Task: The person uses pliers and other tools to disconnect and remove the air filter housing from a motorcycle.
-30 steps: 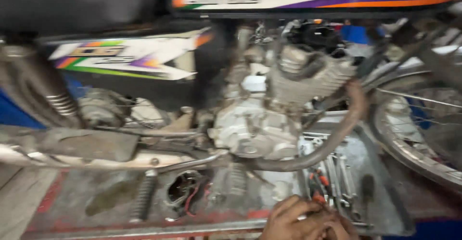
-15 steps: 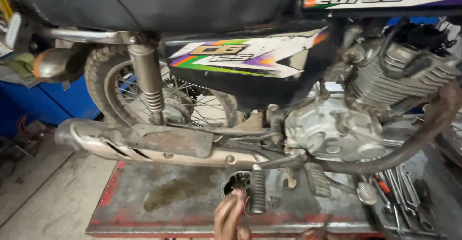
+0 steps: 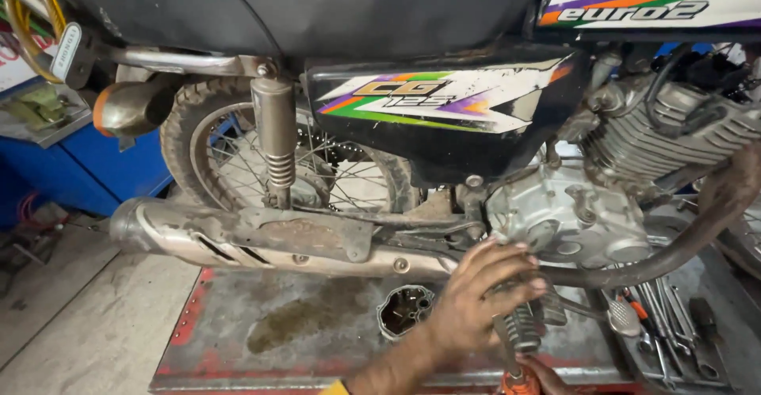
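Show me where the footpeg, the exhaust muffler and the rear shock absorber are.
footpeg (image 3: pixel 519 332): head view, on its ribbed rubber below the left hand.
exhaust muffler (image 3: pixel 261 240): head view, on its long metal body.
rear shock absorber (image 3: pixel 277 145): head view, on its upper cover above the spring.

A motorcycle (image 3: pixel 444 125) stands on a lift platform (image 3: pixel 317 324). Its exhaust pipe (image 3: pixel 261 240) runs below the rear wheel (image 3: pixel 238 153), left of the engine (image 3: pixel 579 213). Tools (image 3: pixel 666 316) lie right of the footpeg (image 3: pixel 519 328), where both hands (image 3: pixel 476 300) meet.
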